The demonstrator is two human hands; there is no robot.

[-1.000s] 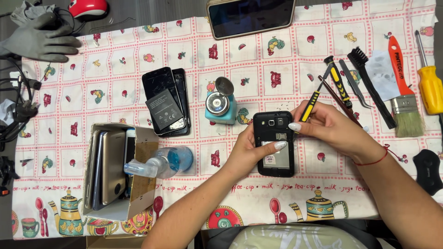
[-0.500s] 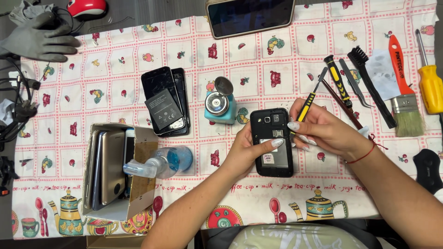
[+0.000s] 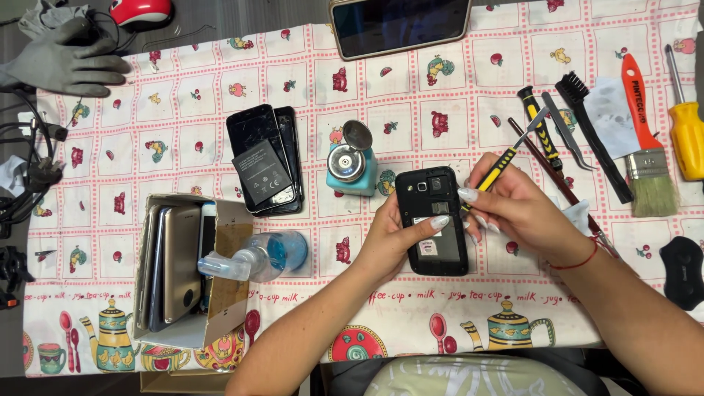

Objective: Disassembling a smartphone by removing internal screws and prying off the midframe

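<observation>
Right hand [image 3: 517, 213] has pulled back a bit right since the earlier frame; the yellow-black screwdriver [image 3: 513, 155] now tilts up-right, away from the phone. Black phone [image 3: 433, 220], back cover off, lies on the patterned cloth of the counter [image 3: 440, 95], same spot. Left hand [image 3: 400, 238] holds its left edge, thumb across the open back, fingers wrapped on it. Right fingers closed on the screwdriver handle. Just left of the phone: teal dispenser bottle [image 3: 352, 169]. Farther left: stacked phones with loose battery [image 3: 265, 170], cardboard box of phones [image 3: 183, 268].
</observation>
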